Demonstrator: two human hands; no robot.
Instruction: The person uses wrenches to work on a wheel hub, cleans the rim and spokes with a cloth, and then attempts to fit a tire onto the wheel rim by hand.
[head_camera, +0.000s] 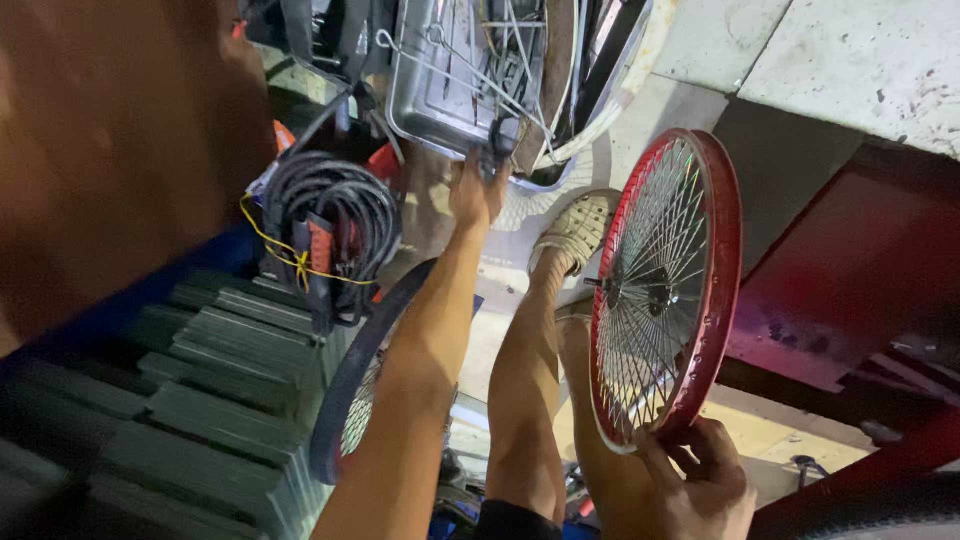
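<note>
While right hand (700, 490) fingers grip red wheel rim (722, 260), left hand (478, 190) touches tray (430, 100).

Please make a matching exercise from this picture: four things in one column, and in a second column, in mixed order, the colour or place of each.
Things:
1. wheel rim
2. metal tray
3. coil of cable
4. shoe

Descriptions:
A. black, tied with yellow string
B. red, with many thin spokes, held at its lower edge by the right hand
C. pale woven top, on the person's foot
D. grey, holding thin rods, where the left hand reaches

Pairs: 1-B, 2-D, 3-A, 4-C
</note>
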